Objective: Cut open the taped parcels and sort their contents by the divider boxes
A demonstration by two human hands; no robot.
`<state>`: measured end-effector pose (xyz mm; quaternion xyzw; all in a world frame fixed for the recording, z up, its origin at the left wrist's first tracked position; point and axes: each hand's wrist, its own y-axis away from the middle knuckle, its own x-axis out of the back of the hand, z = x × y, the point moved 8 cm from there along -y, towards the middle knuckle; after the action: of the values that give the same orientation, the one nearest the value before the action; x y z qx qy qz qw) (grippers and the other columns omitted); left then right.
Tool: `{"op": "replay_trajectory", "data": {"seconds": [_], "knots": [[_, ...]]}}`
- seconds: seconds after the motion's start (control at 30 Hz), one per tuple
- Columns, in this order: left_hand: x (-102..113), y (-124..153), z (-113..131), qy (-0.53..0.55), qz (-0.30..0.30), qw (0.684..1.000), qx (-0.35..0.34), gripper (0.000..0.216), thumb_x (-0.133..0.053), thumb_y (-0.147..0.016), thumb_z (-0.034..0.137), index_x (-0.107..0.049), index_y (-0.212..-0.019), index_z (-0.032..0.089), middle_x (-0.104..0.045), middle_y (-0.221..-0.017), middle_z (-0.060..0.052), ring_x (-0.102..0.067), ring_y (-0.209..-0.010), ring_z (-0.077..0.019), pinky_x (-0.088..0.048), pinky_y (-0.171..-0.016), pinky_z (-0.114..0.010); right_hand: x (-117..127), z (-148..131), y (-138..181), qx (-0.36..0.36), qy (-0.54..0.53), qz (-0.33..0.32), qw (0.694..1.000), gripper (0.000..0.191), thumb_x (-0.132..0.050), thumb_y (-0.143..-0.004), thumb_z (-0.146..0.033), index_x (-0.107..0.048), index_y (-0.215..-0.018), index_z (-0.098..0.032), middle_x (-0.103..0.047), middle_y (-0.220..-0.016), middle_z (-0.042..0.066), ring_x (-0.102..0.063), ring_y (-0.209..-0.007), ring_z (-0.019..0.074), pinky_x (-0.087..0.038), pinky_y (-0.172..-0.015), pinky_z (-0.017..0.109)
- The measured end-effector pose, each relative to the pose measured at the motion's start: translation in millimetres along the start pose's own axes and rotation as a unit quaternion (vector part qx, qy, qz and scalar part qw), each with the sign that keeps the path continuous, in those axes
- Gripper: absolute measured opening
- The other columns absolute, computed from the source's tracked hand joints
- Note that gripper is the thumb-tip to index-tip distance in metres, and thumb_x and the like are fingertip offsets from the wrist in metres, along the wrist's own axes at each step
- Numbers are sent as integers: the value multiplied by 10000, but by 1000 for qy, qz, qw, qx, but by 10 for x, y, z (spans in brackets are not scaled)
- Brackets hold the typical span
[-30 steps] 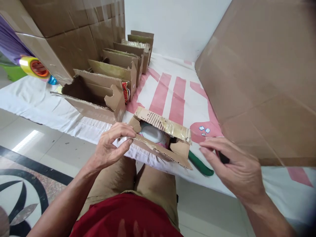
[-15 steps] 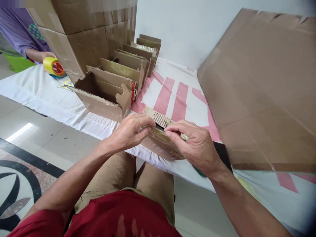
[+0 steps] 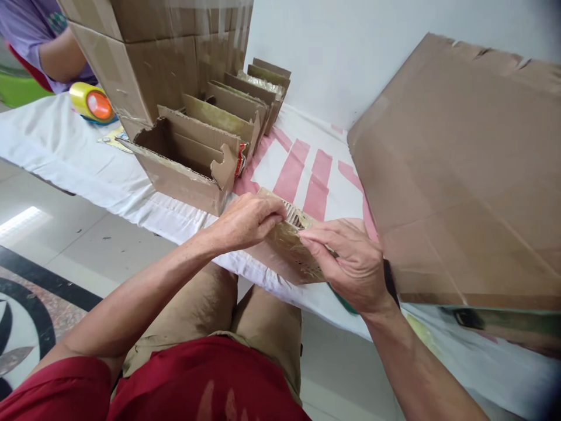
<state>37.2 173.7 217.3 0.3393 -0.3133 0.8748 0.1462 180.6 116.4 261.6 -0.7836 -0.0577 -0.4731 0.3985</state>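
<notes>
A small cardboard box (image 3: 280,257) stands at the table's front edge, with shiny clear tape along its upper part. At its top shows a strip of ribbed cardboard (image 3: 296,215), partly hidden by my fingers. My left hand (image 3: 254,219) is closed, thumb and fingers pinching the box's top edge. Just to the right, my right hand (image 3: 346,254) pinches the same taped edge. Whether a loose bit of tape is between the right fingertips cannot be made out.
Left of my hands stands an open-topped cardboard box (image 3: 184,181), with several more lined up behind it. A tall carton (image 3: 162,76) rises at the back left, beside a yellow tape roll (image 3: 90,102) and a person's arm (image 3: 65,55). A large cardboard panel (image 3: 464,175) leans at right.
My left hand has moved right along the box's top edge, and the dark gap between my hands is covered. The other person's hand has left the tape roll.
</notes>
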Motion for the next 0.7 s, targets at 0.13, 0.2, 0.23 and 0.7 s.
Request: {"op": "replay_trajectory", "data": {"seconds": [0.13,0.2,0.23,0.7], "knots": [[-9,0,-21,-7,-1,1000,5,224,-546,-878,119,-733,-944,221,-745,-839,-17,-669,-757,-188,-476,-724,-294,48,-122,113,91,59,15,994,151,-657,-947,-138,-752,-930,-254,-783,-855,7,-691,-758,183,-468,-779,392],[-3,-4,-28,-7,-2,1000,10,231,-540,-874,117,-734,-951,217,-740,-828,-18,-670,-756,-191,-474,-720,-294,47,-177,190,138,85,11,987,194,-663,-924,-103,-749,-979,-267,-787,-863,-8,-698,-801,186,-462,-826,407],[-3,-6,-26,-6,-4,1000,11,235,-536,-874,119,-734,-955,216,-740,-831,-19,-670,-761,-193,-475,-723,-295,39,-192,235,156,96,5,983,230,-663,-914,-90,-748,-1016,-278,-791,-882,-15,-704,-840,190,-458,-857,418],[-71,-20,-11,-24,-8,1000,-1,201,-531,-888,154,-725,-914,199,-745,-837,-33,-656,-747,-187,-439,-699,-298,-98,-220,631,230,159,-79,957,335,-571,-966,-82,-748,-1088,-339,-814,-988,-72,-727,-1017,149,-477,-964,397]]}}
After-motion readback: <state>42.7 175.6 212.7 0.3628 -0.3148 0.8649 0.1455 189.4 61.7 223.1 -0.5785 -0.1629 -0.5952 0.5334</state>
